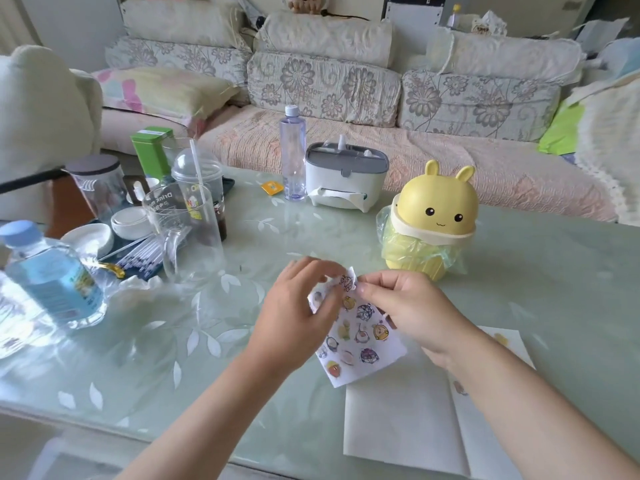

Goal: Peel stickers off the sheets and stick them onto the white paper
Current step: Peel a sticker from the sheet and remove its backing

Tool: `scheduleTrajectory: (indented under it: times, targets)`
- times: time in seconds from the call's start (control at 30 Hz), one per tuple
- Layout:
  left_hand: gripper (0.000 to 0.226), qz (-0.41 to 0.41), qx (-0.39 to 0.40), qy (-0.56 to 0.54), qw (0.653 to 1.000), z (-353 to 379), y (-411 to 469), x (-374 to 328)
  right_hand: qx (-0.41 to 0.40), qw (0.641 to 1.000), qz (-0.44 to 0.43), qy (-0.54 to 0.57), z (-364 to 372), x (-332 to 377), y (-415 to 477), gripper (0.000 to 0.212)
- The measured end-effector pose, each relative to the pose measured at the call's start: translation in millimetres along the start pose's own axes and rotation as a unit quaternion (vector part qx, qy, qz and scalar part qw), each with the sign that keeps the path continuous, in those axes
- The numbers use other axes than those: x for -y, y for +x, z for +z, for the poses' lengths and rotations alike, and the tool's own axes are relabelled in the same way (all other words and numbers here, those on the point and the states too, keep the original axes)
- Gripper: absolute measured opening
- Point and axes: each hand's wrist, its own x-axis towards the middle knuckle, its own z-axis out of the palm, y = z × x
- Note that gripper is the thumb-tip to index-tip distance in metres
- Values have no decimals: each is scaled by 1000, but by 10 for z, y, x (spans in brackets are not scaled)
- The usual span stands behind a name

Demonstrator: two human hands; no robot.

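White paper [398, 417] — bent cartoon sticker sheet [360, 341]

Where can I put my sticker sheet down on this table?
Bare green glass table lies between the clear glass jug and the yellow bunny-shaped bin, and near the front left edge. Far left, around the blue-capped water bottle, is crowded.

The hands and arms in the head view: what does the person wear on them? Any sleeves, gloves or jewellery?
Nothing worn is visible. The left hand and the right hand have no gloves, and no ring shows. The left forearm and the right forearm are bare down to the picture's edge: no sleeve, watch or bracelet.
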Motion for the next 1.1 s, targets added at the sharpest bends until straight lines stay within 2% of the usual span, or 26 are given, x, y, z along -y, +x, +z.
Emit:
scheduleTrajectory:
  times: [0.13, 0.27, 0.43, 0.6, 0.7, 0.83, 0.93, 1.0, 1.1]
  targets:
    - [33, 2, -5, 10, 1000, -179, -54, 62, 12, 1000, -23, 0, 205, -4, 12, 14]
    - [31, 11, 8, 32, 999, -326, -104, 150, 20, 999, -36, -15, 331, 22, 25, 14]
    - [26, -9, 35, 27, 999, -383, -149, 185, -2, 981, -92, -170, 424, -16, 50, 15]
    - [10, 22, 55, 100, 993, -341, -83, 188, -12, 973, -71, -221, 363, -40, 63, 19]
    - [15, 66, 48, 153, 985, -239, -108, 208, -2, 972, -48, -229, 361, -103, 106, 22]
    - [26, 83, 53, 155, 983, -143, -68, 337, -3, 970, -45, -237, 318, -173, 184, 25]
    - [20, 61, 57, 142, 986, -108, -33, 421, 2, 965, -29, -261, 258, -238, 196, 23]
    - [10, 20, 65, 102, 993, -82, -11, 432, -8, 964, -22, -263, 230, -279, 230, 21]
    - [9, -57, 76, 47, 994, -36, 42, 411, -29, 970, -20, -242, 194, -336, 300, 21]
